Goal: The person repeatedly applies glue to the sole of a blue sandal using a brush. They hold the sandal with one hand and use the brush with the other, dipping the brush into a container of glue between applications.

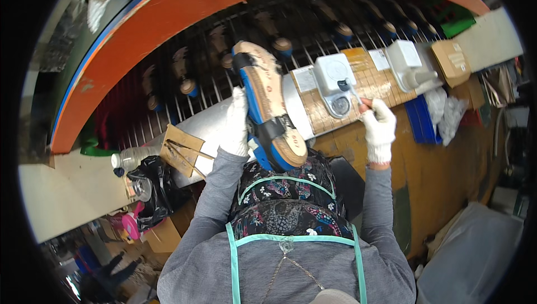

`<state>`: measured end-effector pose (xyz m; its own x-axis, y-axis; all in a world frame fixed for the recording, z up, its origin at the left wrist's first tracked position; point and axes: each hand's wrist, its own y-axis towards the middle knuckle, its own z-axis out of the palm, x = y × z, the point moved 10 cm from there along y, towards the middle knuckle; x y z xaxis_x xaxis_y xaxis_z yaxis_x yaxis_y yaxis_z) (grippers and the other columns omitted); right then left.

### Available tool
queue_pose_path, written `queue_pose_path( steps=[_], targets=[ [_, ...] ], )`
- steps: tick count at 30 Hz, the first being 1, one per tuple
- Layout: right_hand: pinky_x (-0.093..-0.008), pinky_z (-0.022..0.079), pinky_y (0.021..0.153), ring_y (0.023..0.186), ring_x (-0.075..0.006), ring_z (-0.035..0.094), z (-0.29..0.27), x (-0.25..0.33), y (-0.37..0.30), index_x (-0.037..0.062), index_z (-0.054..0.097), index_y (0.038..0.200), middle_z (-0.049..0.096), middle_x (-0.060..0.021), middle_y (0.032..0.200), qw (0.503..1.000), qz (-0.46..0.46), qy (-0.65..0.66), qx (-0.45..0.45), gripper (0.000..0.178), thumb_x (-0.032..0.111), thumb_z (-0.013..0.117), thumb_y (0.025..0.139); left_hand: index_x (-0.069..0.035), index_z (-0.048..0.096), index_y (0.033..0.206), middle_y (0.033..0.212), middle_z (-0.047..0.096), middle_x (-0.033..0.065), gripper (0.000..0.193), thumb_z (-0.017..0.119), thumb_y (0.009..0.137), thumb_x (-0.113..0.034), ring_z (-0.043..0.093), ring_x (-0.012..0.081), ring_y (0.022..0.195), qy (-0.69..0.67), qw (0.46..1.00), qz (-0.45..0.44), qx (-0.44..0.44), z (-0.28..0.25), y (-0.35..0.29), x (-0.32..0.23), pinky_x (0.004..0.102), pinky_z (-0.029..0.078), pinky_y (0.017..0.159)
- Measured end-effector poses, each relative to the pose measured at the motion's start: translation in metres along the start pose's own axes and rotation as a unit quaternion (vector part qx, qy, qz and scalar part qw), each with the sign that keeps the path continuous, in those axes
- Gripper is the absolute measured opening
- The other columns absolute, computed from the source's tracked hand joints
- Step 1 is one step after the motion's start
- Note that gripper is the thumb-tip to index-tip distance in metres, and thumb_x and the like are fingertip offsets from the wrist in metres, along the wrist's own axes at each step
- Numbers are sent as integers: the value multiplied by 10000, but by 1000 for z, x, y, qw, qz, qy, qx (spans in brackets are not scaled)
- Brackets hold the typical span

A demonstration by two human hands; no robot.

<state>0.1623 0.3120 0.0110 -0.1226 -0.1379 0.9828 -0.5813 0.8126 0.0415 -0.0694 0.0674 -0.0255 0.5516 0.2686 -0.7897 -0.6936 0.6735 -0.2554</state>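
My left hand (237, 122), in a white glove, is closed on the side of a sandal on a blue shoe last (267, 80), held bottom up above the worktop. Its tan sole face points toward me, and black straps are folded over its edges. My right hand (380, 127), in a white glove with bare fingertips, pinches the handle of a small brush (354, 92). The brush's dark head rests at a white plastic container (334, 69) with a round opening, where a grey cup-like well (339, 106) shows.
Ahead, an orange-framed machine (140, 35) has a rod conveyor carrying several shoes on lasts (282, 45). To the right stand a second white container (404, 60), a cardboard box (451, 60) and a blue bin (420, 120). A cardboard piece (182, 148), clear bottle (134, 157) and black bag (156, 183) lie left.
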Motion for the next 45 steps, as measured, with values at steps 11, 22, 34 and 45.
queue_pose_path(
  steps=[11,22,34,45],
  targets=[
    [-315,498,812,954,-208,596,115,160,-45,54,780,997,674,-76,1017,958,-255,-53,119,219,49,792,778,2,518,1362,1233,650,127,866,636,863,-696,649,215,1073,88,978,184,37,-23,-25,-52,353,549,921],
    [-328,459,756,890,-210,556,186,203,-43,96,790,962,658,-51,992,901,-369,-145,177,216,57,794,749,83,458,1428,1353,578,169,1075,680,791,-754,540,221,1251,160,965,206,7,-43,-74,-85,346,422,1065],
    [-323,410,752,841,-192,538,217,244,-39,104,793,959,667,-46,972,834,-491,-140,209,248,61,806,715,82,470,1419,1327,596,165,1076,670,788,-766,555,205,1220,150,971,188,-2,-70,-81,-91,338,443,1037],
    [-315,417,768,862,-192,544,228,247,-21,120,796,924,682,-36,963,858,-459,-133,188,204,90,811,722,87,462,1422,1325,595,155,1086,666,787,-770,552,191,1207,169,968,184,5,-71,-74,-102,326,439,1036]
  ],
)
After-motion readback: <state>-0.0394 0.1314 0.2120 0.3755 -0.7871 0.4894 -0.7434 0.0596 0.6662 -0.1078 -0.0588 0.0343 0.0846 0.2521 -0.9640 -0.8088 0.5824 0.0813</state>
